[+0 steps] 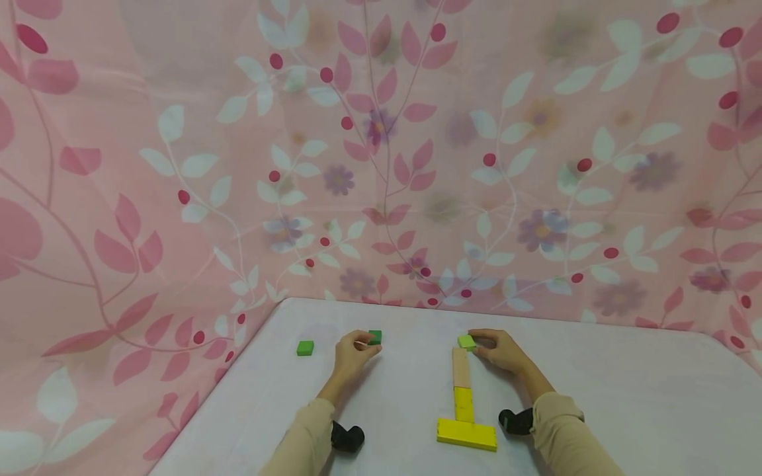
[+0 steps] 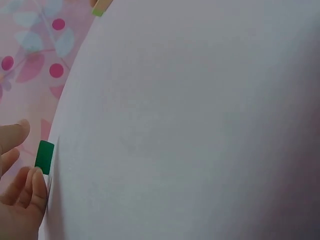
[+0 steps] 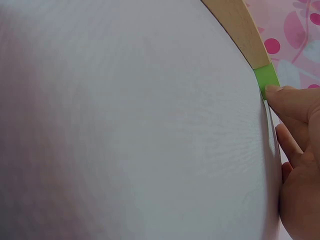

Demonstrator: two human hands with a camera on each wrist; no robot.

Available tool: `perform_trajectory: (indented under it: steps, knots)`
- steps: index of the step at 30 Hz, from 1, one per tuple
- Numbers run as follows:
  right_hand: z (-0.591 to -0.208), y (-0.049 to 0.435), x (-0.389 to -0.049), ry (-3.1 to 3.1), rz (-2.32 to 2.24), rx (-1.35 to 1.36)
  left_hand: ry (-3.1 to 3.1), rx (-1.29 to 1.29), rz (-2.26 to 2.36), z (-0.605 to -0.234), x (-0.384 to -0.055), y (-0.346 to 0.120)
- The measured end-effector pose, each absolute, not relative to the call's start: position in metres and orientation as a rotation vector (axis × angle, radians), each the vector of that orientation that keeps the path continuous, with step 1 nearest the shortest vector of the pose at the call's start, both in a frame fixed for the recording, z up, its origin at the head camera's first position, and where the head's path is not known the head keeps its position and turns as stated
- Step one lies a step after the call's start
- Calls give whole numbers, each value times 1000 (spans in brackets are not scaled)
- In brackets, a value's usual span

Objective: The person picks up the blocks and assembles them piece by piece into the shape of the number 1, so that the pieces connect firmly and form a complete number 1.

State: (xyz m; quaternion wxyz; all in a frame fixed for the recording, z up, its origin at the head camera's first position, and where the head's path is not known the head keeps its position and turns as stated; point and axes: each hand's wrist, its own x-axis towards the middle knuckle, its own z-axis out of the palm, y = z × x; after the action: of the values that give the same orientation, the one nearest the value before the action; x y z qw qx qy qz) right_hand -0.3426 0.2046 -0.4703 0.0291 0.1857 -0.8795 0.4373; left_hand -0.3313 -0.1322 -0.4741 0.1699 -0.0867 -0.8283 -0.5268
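Note:
My right hand (image 1: 503, 350) pinches a light green block (image 1: 466, 342) at the far end of a row of blocks. In the right wrist view, the thumb and a finger are on this green block (image 3: 266, 80), whose edge meets a plain wooden block (image 3: 242, 30). Below the wooden block in the row lie a short yellow block (image 1: 464, 404) and a longer yellow block (image 1: 467, 434) set crosswise. My left hand (image 1: 352, 356) is beside a dark green block (image 1: 375, 337), thumb and fingers spread apart. Fingertips reach the lower end of that dark green block (image 2: 44, 157) in the left wrist view.
Another green block (image 1: 305, 348) lies at the far left of the white table (image 1: 393, 396). A pink floral cloth (image 1: 381, 165) hangs behind the table and along its left side. Black devices (image 1: 348, 437) sit at both wrists.

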Motion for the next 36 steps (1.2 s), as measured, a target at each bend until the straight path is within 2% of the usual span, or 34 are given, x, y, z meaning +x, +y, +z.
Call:
perform_trajectory:
  steps: [8, 26, 36]
  knots:
    - [-470, 205, -342, -2707, 1351, 571, -2353, -105, -1490, -473, -340, -133]
    - [-474, 206, -346, -2709, 1360, 507, -2739, -228, -1352, -454, -368, -142]
    - [-472, 202, -344, -2692, 1341, 508, -2853, -259, -1217, -451, -372, -141]
